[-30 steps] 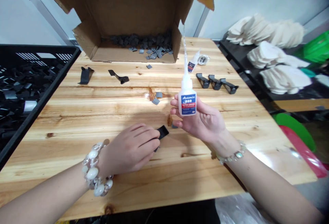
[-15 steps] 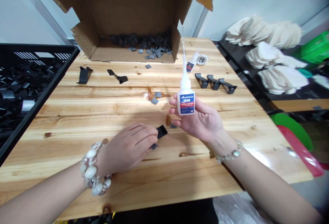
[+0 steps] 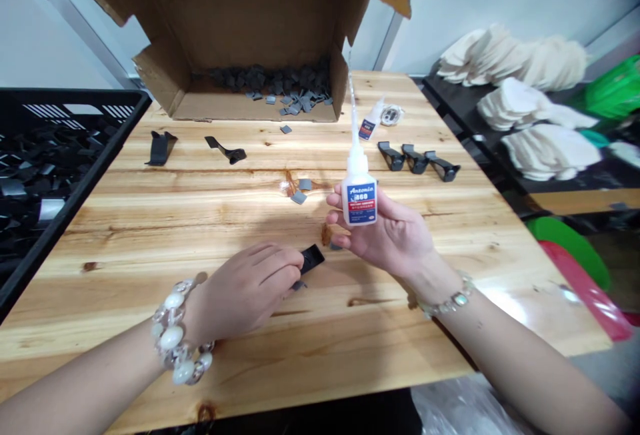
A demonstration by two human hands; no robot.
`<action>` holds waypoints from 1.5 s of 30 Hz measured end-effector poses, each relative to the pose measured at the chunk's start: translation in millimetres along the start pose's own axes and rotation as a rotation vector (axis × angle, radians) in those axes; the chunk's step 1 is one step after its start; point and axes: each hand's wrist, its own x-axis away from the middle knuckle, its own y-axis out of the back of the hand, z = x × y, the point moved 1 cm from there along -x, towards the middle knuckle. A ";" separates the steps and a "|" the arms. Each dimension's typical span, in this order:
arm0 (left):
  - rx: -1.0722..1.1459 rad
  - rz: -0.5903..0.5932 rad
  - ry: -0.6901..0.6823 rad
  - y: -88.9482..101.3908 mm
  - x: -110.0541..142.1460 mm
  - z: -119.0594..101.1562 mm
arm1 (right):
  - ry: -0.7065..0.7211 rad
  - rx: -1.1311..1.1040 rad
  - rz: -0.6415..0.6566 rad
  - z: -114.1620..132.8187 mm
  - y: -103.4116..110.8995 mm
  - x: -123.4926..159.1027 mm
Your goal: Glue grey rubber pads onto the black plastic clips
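My right hand point(image 3: 387, 232) holds a white glue bottle point(image 3: 359, 185) upright above the wooden table point(image 3: 200, 208), its long thin nozzle pointing up. My left hand point(image 3: 250, 285) rests on the table with fingers closed on a small black plastic clip point(image 3: 313, 259), pressing it against the wood. Just beside the clip lies a small grey pad point(image 3: 336, 246). Two more grey pads point(image 3: 301, 191) lie a little farther up the table.
An open cardboard box point(image 3: 250, 42) with several grey pads stands at the back. A black crate point(image 3: 45, 168) of black parts sits at left. Two black clips point(image 3: 193, 147) lie back left, three clips point(image 3: 417, 160) and a second glue bottle point(image 3: 371, 122) back right. White pads are stacked far right.
Both hands have hardly moved; the view has shifted slightly, and the bottle has drifted a little to the left.
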 end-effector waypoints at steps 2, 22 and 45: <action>0.005 0.000 -0.003 0.6 -0.4 0.0 | -0.008 0.021 0.004 0.2 0.6 0.0; 0.002 -0.027 -0.028 0.7 3.7 1.0 | -0.004 -0.116 0.013 -1.0 0.0 -0.7; 0.012 -0.193 0.282 1.6 0.8 6.3 | 0.212 0.395 -0.367 -13.5 17.6 -17.4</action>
